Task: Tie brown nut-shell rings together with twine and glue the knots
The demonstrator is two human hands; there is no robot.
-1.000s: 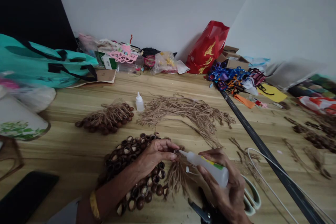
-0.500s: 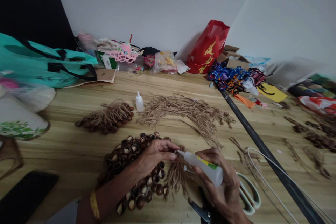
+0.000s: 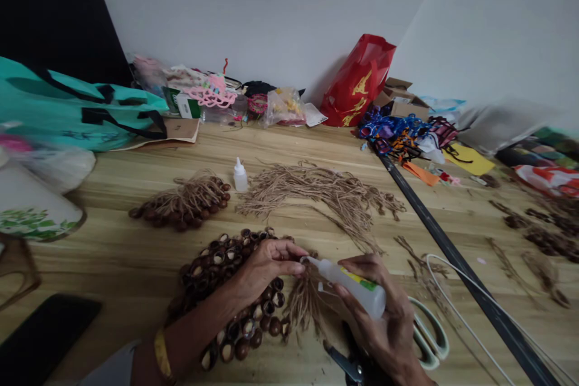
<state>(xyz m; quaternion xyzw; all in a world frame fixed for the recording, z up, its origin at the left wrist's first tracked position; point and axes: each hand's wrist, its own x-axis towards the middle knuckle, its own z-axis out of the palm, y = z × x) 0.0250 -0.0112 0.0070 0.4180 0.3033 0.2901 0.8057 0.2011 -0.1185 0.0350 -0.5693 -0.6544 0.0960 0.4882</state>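
My right hand (image 3: pixel 384 313) grips a translucent squeeze bottle (image 3: pixel 355 286) with a yellow-green label, tilted so its nozzle points left. The nozzle tip meets a small nut shell (image 3: pixel 304 261) pinched between the thumb and fingers of my left hand (image 3: pixel 266 268); the fingers mostly cover the shell. Beneath that forearm spread several halved brown nut shells (image 3: pixel 233 329), hollow sides mostly up. A bunch of twine cords (image 3: pixel 303 304) lies under the nozzle. Beside my right hand are white-handled scissors (image 3: pixel 434 338) and a dark-handled tool (image 3: pixel 344 365).
Loose twine (image 3: pixel 312 193) stretches across the middle, near a small white dropper bottle (image 3: pixel 240 176) and a corded nut-shell bundle (image 3: pixel 183 202). A phone (image 3: pixel 47 338) lies at left. Bags, including a red one (image 3: pixel 357 84), line the wall. A white cable (image 3: pixel 465 310) curves at right.
The squeeze bottle has barely shifted, its nozzle staying at the pinched nut shell. Both hands hold nearly the same places.
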